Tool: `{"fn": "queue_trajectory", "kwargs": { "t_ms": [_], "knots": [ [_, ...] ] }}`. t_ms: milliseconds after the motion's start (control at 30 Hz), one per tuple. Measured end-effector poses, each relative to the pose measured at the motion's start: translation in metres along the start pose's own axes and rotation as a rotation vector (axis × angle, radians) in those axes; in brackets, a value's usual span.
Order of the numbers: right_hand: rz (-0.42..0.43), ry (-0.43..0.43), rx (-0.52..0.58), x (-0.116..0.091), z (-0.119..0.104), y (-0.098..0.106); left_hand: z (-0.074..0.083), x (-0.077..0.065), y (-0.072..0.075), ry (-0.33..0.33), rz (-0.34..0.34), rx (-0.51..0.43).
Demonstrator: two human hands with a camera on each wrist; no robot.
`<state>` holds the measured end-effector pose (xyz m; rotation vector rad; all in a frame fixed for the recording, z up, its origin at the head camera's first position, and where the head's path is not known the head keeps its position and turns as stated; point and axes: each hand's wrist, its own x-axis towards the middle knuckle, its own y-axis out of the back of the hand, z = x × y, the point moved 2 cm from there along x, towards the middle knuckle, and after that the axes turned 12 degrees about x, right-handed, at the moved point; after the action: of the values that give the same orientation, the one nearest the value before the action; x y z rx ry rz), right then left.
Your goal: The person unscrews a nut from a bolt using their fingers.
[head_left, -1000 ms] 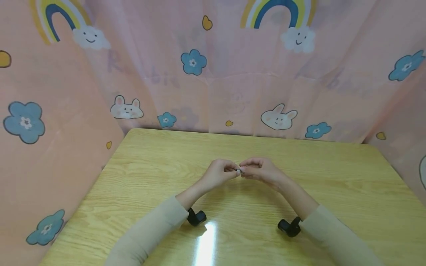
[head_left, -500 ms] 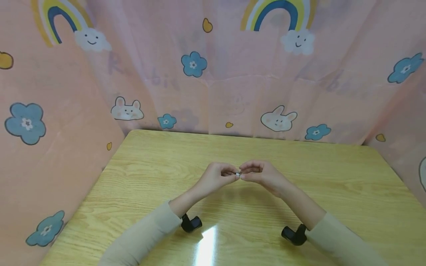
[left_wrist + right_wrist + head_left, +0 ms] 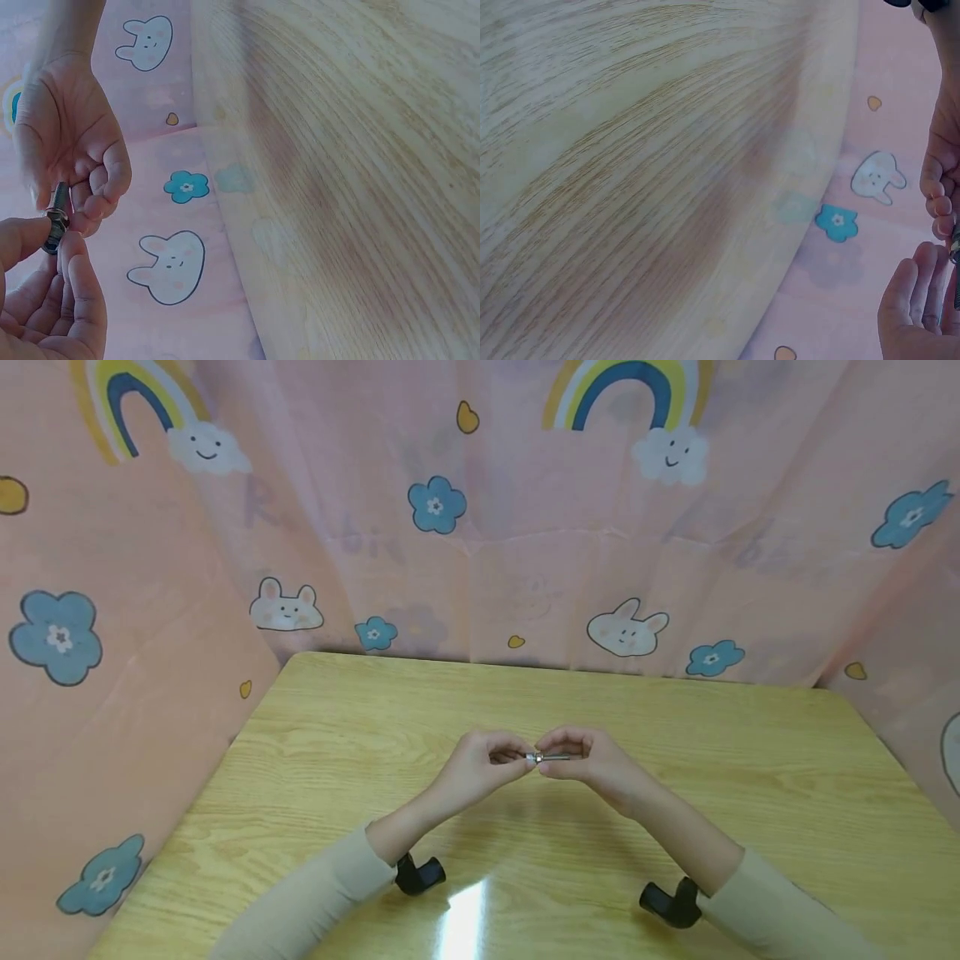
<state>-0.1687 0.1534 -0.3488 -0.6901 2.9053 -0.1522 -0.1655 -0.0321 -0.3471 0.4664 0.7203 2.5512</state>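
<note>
Both hands meet over the middle of the table around a small metal bolt (image 3: 61,196). My left hand (image 3: 474,768) pinches its thicker end between thumb and fingers. The threaded shank points right, into the hollow of my right hand (image 3: 609,767). A shiny nut (image 3: 57,218) sits where the shank meets the thicker part. Right thumb and fingertips close in on either side of this nut; their exact contact is partly hidden. In the right wrist view, the bolt is cut off at the edge, beside my right hand's long fingers.
The pale wooden table (image 3: 360,710) extends beneath both hands. A pink patterned curtain (image 3: 510,560) hangs behind it and at the sides. Black wrist cameras (image 3: 420,875) sit below both forearms. Bright glare (image 3: 462,922) shows on the tabletop near the front.
Both hands have come slightly lower in the head view, and the forearms have spread apart. More of the bolt's shank now shows between the right thumb and fingers.
</note>
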Motion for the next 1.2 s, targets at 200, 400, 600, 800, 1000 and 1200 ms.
{"fn": "queue_trajectory", "kwargs": {
  "t_ms": [200,400,600,800,1000,1200],
  "knots": [
    [0.036,0.01,-0.003,-0.002,-0.001,-0.003,-0.003,-0.004,0.0,-0.022,0.012,-0.005],
    [0.042,0.004,0.0,-0.005,0.0,-0.005,-0.003,-0.007,0.001,-0.025,0.011,-0.019],
    [0.036,0.034,-0.006,-0.005,-0.002,-0.006,-0.003,-0.008,0.001,-0.047,0.021,-0.023],
    [0.05,0.016,-0.029,-0.006,-0.002,-0.008,-0.002,-0.008,0.001,-0.035,0.032,-0.028],
    [0.039,0.034,-0.011,-0.005,-0.003,-0.01,-0.003,-0.009,0.003,-0.033,0.052,-0.026],
    [0.053,0.031,-0.005,-0.003,-0.007,-0.012,-0.003,-0.008,0.004,-0.041,0.059,-0.018]
  ]
}}
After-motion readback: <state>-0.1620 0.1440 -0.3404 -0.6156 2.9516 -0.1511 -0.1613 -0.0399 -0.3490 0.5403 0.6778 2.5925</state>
